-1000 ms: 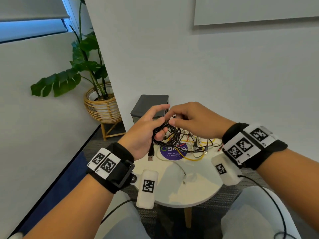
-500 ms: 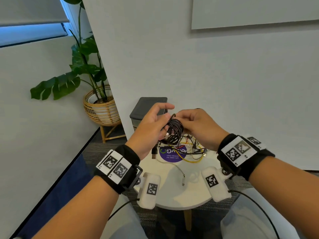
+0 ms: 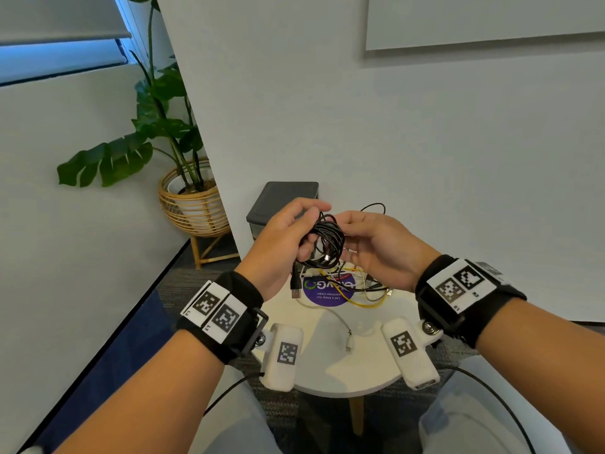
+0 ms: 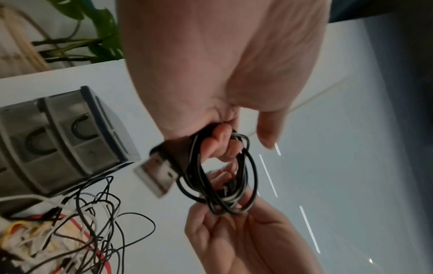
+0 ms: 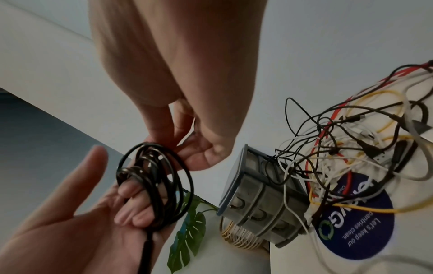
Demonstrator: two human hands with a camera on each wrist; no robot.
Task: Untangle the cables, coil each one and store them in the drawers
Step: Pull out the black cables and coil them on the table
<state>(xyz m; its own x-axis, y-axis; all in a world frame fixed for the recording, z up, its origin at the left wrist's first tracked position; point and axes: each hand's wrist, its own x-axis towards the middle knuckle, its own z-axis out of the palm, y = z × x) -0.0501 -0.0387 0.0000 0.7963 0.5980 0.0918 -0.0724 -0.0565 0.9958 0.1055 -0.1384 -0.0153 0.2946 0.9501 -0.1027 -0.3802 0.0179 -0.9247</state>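
A black cable wound into a small coil (image 3: 327, 240) is held in the air above the round white table (image 3: 327, 371). My left hand (image 3: 304, 237) has its middle fingers curled through the coil (image 5: 154, 185), thumb and forefinger spread. My right hand (image 3: 350, 237) pinches the coil's right edge (image 4: 225, 185) with its fingertips (image 5: 187, 153). The cable's USB plug (image 3: 295, 291) dangles below my left palm. A tangle of black, white, yellow and red cables (image 3: 353, 283) lies on the table under the hands. The grey drawer unit (image 3: 284, 204) stands behind, its drawers (image 5: 262, 200) closed.
A purple round sticker (image 3: 327, 293) lies under the tangle. One white cable (image 3: 340, 326) trails toward the table's near side. A potted plant in a rattan stand (image 3: 193, 204) sits on the floor at left. The white wall rises right behind the table.
Both hands have lifted the black coil higher, away from the tangle. My right hand has shifted from the coil's top to its right side, and the loops sit tighter.
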